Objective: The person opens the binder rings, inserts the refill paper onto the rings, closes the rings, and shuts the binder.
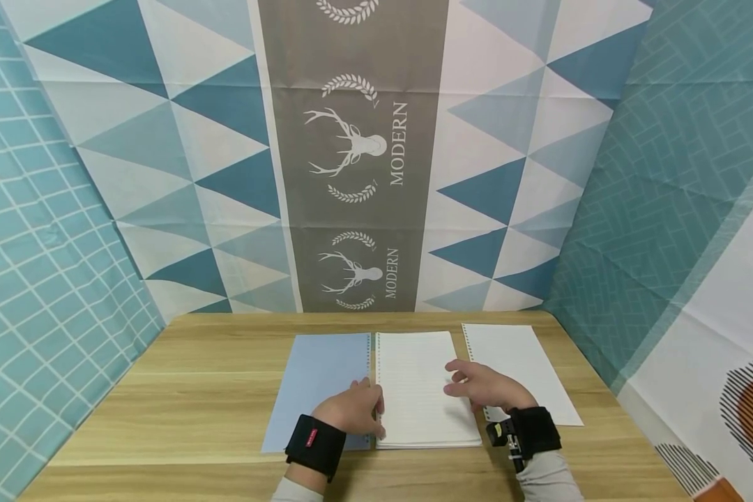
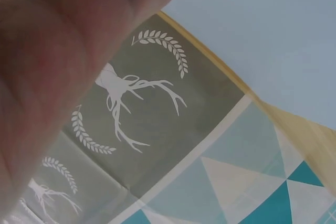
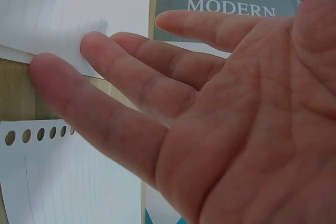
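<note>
As L hand (image 1: 349,411) is at left edge of lined pad (image 1: 414,390), prob. to steady it (grasp: can't tell), R hand (image 1: 486,385), fingers loose, holds nothing nr right edge.

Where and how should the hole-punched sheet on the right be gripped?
Probably pinch the lined sheet by its plain right edge, coming from the right: it lies flat, uncovered there, while the right hand partly hides its punched left edge.

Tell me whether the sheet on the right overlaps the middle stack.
No: in the head view the table shows in a narrow strip between the sheet and the stack.
</note>
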Demonstrator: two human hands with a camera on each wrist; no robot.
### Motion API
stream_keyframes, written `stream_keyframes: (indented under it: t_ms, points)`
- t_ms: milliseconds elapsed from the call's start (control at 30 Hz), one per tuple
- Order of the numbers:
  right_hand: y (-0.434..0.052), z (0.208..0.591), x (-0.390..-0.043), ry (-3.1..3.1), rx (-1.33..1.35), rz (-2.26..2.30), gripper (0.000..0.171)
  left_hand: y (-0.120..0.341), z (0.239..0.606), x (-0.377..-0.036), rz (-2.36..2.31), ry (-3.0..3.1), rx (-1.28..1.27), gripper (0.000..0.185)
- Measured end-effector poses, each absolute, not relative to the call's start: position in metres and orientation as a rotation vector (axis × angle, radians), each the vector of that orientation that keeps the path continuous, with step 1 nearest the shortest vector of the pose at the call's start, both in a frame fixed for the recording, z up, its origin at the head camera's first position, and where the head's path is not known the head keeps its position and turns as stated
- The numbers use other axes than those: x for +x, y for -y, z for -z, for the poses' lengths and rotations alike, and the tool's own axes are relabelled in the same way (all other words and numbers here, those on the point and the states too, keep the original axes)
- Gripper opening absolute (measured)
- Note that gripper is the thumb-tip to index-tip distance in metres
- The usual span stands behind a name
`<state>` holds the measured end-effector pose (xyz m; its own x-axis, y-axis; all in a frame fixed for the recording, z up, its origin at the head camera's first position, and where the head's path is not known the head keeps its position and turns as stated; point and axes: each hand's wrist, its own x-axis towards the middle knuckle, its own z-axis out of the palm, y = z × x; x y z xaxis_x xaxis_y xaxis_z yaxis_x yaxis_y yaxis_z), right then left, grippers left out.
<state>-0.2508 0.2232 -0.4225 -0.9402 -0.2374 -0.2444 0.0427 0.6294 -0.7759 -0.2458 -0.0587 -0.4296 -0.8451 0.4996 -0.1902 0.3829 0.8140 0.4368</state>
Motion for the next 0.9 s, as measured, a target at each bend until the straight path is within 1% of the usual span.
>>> stream_keyframes:
  t_ms: [400,900]
  points:
    - [-0.2234,0.4232,-0.2505,-2.526,-0.153,1.225,0.058,0.0558,0.4248,-0.2423,-0.519,-2.683,0.645,0.039]
    - [-0.2241,0.4227,-0.2506,-2.513,-0.165,1.234,0.059,0.0542,0.4229,-0.2403,-0.503,-2.685,0.635,0.036]
